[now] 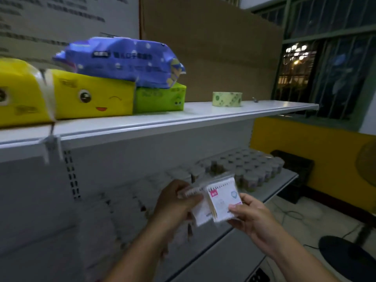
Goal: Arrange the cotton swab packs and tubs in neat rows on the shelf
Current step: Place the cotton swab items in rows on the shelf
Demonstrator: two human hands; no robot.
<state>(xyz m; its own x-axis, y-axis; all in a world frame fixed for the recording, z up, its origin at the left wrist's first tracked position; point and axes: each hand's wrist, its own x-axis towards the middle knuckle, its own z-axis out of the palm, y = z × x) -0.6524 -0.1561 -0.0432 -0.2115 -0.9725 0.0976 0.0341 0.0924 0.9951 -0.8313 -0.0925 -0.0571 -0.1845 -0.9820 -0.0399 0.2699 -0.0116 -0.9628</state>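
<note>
- Two flat plastic cotton swab packs are held together at 6 o'clock in the view: a white pack [200,215] and a pink-labelled pack [223,202].
- The white pack is pinched by the left hand [175,202]; the pink-labelled pack is gripped by the right hand [249,215].
- Round cotton swab tubs [254,169] are ranged in rows on the lower white shelf [282,185], at 1 o'clock from the packs.
- A pale green tape roll [227,99] is seen at 12 o'clock.
</note>
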